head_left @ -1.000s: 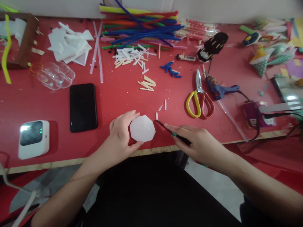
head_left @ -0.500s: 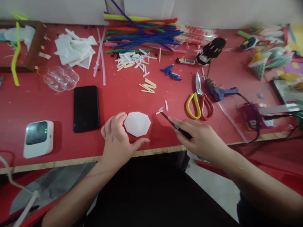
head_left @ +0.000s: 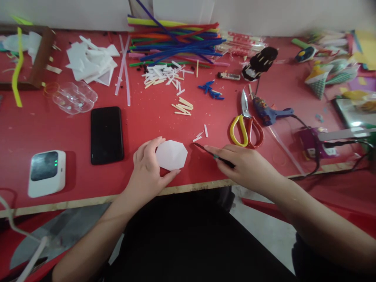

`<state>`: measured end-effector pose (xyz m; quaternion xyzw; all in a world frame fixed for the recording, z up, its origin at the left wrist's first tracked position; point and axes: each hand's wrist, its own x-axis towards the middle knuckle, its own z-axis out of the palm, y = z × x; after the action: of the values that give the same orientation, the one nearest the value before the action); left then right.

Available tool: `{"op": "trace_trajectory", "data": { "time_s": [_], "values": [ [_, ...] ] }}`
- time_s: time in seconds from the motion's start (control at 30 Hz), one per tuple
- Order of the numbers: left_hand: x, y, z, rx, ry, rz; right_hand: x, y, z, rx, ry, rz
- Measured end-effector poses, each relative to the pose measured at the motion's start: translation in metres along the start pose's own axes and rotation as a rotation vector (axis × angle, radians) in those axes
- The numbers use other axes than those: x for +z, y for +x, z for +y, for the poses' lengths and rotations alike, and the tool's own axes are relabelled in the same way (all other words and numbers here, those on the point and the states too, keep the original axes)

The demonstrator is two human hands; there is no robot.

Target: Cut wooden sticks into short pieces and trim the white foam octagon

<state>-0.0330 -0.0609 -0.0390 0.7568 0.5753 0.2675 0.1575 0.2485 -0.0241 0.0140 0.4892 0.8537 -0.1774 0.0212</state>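
Observation:
A white paper octagon [head_left: 172,155] lies near the front edge of the red table. My left hand [head_left: 148,166] grips it from the left, fingers along its upper left edge and thumb at its lower edge. In my right hand [head_left: 239,162] is a slim, dark craft knife [head_left: 202,147] with a green spot on its handle. Its tip points left, just off the octagon's right side and apart from it. Beyond the tip lie a few small white strips [head_left: 206,131].
Scissors [head_left: 242,131] and a blue glue gun [head_left: 272,115] lie to the right. A black phone [head_left: 106,135] and a white device [head_left: 47,173] are at left. Pipe cleaners [head_left: 176,41], cut white pieces [head_left: 161,74] and short sticks [head_left: 182,106] lie farther back.
My left hand has moved slightly right and its thumb has closed against the octagon. The knife tip has drawn back from the small strips, a little left and nearer me.

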Motion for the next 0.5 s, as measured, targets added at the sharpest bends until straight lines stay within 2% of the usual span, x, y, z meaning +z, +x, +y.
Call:
{"op": "trace_trajectory", "data": {
  "time_s": [0.4, 0.5],
  "values": [
    [0.0027, -0.0014, 0.0032, -0.007, 0.014, 0.047, -0.0037, -0.0015, -0.0002, 0.084, -0.062, 0.079],
    [-0.0040, -0.0019, 0.0020, 0.001, -0.067, 0.133, -0.0023, -0.0008, 0.0001, 0.076, -0.030, 0.090]
  ]
}}
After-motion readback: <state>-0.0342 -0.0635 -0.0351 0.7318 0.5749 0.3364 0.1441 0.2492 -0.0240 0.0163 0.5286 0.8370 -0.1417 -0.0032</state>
